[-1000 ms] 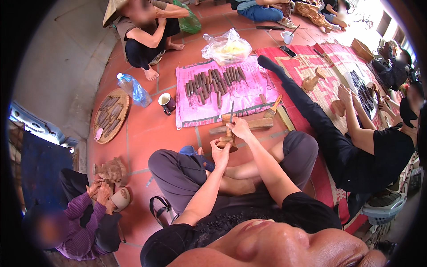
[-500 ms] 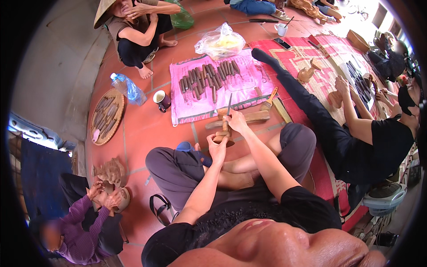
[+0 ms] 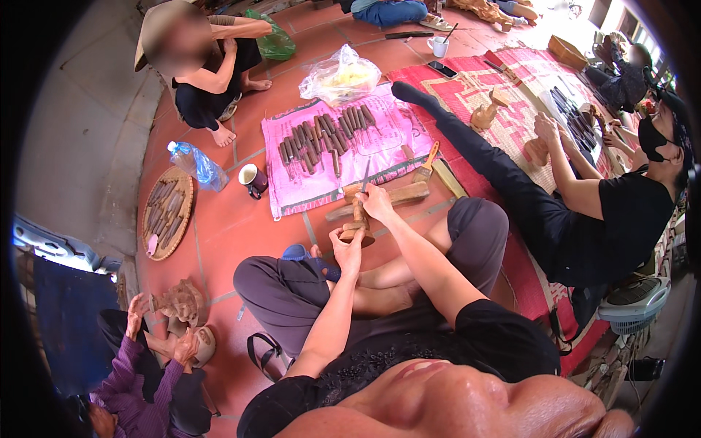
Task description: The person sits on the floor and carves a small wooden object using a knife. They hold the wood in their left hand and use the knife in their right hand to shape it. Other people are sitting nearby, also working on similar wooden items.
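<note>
My left hand (image 3: 348,247) grips the broad base of a small brown wooden carving (image 3: 359,216), held in front of my crossed legs. My right hand (image 3: 377,202) is closed at the carving's upper end, around a slim dark tool (image 3: 366,174) whose narrow end points away from me. Whether that tool is a file or a chisel I cannot make out. Just beyond my hands a wooden block (image 3: 409,193) lies on the tiles. Rows of wooden-handled carving tools (image 3: 318,139) rest on a pink sheet (image 3: 281,197) farther off.
A brush (image 3: 426,166), a mug (image 3: 253,179), a plastic bottle (image 3: 198,165) and a round basket (image 3: 187,201) of tools surround the work spot. A person's outstretched leg (image 3: 475,142) crosses the red mat at right. Other people sit at far left and near left.
The view has shifted slightly, so the scene sits a little farther left. My hands keep their hold on the carving and tool. The near-left person has lifted one hand.
</note>
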A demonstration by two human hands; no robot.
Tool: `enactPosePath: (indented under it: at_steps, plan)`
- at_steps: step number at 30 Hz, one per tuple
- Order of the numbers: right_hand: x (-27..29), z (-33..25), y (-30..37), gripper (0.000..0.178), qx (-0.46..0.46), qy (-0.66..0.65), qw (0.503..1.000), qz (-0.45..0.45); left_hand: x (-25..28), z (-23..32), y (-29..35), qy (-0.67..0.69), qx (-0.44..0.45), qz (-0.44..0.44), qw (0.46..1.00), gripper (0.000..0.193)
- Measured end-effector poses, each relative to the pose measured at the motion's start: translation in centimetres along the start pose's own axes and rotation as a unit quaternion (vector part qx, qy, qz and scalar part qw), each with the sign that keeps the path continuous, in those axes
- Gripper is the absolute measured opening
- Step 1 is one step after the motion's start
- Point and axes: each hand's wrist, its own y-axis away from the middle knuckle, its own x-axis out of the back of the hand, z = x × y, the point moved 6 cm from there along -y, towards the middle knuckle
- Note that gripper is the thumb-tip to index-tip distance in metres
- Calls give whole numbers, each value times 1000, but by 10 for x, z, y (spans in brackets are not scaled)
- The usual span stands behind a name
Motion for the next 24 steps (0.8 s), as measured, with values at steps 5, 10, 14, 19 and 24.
enactPosePath:
  at_steps: [5, 10, 14, 19, 24]
  plan:
    - [0, -11, 7, 33, 49, -12, 997, -56, 4, 0, 0, -10, -7, 6, 1000, 59]
    - [2, -16, 8, 33, 29, -23, 999, -38, 5, -4, -2, -15, -2, 10, 1000, 58]
    - [5, -3, 1, 31, 23, -17, 999, -16, -2, 0, 1, 7, 0, -9, 1000, 58]
    - [-3, -15, 7, 30, 79, 33, 991, -103, 4, -3, -1, 5, 21, -5, 1000, 58]
    - [-2, -6, 0, 32, 20, 25, 999, -38, 2, -1, 0, -5, 13, -6, 1000, 59]
